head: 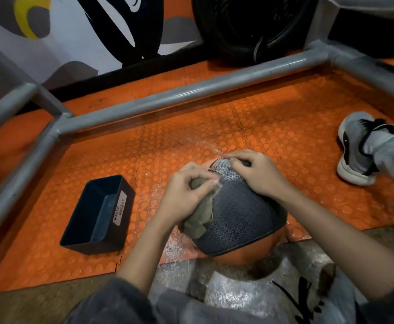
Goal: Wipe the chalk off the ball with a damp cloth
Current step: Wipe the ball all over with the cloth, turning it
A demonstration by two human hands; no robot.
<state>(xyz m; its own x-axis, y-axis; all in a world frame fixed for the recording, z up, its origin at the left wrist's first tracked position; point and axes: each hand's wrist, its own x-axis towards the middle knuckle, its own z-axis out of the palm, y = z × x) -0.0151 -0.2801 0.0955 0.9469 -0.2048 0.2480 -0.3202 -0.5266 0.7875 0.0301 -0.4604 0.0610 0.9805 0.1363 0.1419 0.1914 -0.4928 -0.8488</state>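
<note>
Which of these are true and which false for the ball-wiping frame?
1. The left hand grips the cloth against the ball. True.
2. The right hand holds a second cloth. False: it holds the ball's top, with no cloth.
3. The waste basket stands left of the ball. True.
4. The ball sits inside the waste basket. False: it is outside, apart from it.
5. The shoe lies left of the basket. False: it lies far right of the ball.
</note>
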